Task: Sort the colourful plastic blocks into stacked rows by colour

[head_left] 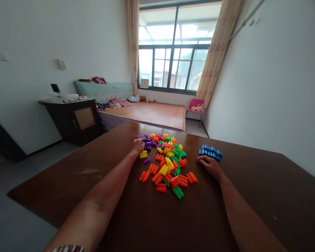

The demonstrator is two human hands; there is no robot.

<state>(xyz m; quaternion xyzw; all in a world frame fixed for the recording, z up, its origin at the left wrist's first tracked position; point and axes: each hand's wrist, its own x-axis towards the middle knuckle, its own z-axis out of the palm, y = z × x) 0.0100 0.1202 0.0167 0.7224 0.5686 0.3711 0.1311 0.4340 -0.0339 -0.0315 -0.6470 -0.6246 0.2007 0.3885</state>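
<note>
A spread of plastic toy blocks shaped like joined bullets (169, 162), in orange, yellow, green and purple, lies across the middle of the brown table (94, 171). At its far left edge, my left hand (139, 144) is closed with the fingertips at the purple blocks (148, 144); the fingers partly hide what they grip. A yellow block (143, 154) lies just below that hand. To the right, my right hand (209, 165) rests on the tabletop, fingers stretched out and holding nothing. Just beyond it are blue blocks (210, 152), lined up in rows.
Behind the table stands a bed (152, 113) with clothes on its left side. A dark cabinet (73, 120) is at the left, a pink chair (195, 106) at the back right. The table's right edge lies near a white wall (273, 80).
</note>
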